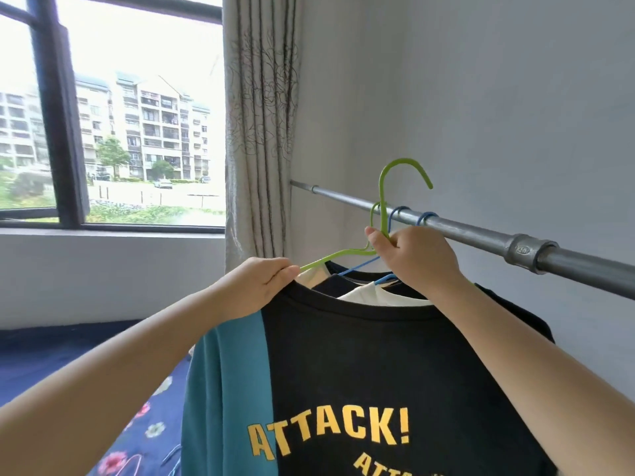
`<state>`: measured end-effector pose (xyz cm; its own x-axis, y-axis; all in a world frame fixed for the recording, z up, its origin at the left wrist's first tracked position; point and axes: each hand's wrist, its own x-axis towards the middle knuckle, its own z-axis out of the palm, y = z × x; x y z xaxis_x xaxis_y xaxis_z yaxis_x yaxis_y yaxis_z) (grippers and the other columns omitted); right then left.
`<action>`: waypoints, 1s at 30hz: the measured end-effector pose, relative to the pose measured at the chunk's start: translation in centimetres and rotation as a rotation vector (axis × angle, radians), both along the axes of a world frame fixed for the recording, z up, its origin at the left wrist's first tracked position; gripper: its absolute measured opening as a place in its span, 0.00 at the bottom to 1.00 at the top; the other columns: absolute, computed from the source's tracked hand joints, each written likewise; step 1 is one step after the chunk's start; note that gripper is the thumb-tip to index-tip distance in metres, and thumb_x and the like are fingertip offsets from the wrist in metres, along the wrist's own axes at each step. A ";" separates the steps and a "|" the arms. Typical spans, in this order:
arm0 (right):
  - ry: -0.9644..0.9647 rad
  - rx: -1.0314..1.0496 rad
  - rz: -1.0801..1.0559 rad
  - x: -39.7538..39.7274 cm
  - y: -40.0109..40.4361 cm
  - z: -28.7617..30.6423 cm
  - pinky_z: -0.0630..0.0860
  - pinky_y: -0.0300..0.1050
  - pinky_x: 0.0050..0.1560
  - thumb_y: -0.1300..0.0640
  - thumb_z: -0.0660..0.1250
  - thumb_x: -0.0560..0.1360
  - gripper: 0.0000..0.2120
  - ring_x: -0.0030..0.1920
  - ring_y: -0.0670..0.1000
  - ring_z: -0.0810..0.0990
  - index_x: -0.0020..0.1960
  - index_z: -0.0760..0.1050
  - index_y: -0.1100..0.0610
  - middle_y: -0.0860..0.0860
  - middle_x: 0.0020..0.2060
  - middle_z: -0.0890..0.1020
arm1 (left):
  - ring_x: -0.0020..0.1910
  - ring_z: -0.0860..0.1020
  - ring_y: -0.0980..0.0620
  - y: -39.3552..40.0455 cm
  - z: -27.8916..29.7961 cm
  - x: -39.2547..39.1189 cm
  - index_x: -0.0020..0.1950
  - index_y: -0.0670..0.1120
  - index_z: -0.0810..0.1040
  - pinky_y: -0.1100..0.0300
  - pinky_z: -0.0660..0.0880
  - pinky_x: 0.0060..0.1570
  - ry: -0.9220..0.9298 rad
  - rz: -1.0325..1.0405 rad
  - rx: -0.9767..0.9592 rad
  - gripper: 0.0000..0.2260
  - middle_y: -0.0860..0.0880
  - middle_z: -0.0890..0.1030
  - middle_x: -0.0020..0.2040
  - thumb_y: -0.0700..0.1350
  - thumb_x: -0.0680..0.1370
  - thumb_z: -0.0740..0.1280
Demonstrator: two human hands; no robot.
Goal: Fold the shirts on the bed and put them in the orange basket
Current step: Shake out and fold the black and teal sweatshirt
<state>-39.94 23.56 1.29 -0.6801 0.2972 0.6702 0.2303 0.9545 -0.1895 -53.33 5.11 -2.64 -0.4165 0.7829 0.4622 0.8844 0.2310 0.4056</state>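
Hands (261, 283) (417, 261) gripping shirt (360, 372) collar and green hanger (385, 187) (hook clear above rail (481, 231))

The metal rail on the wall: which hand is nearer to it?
Right. The right hand grips the green hanger just below the metal rail; the left hand pinches the shirt's collar, farther left and lower.

Shirt (371, 372) under hands: black, teal side panel, yellow lettering. Hanger (385, 187) above: green. Bedding (113, 424) below: navy floral.
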 end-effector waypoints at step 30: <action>-0.101 -0.186 0.265 -21.3 -37.2 -1.8 0.66 0.43 0.34 0.46 0.57 0.78 0.27 0.24 0.49 0.64 0.24 0.62 0.57 0.50 0.21 0.63 | 0.28 0.67 0.55 -40.8 0.4 -15.1 0.38 0.49 0.65 0.59 0.65 0.32 0.247 0.431 -0.176 0.14 0.55 0.68 0.29 0.55 0.80 0.55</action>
<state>-61.21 -13.66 -0.51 -0.8104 0.2122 0.5461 0.0057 0.9349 -0.3548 -68.44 -35.73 -2.28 -0.6128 0.6393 0.4644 0.7587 0.6403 0.1197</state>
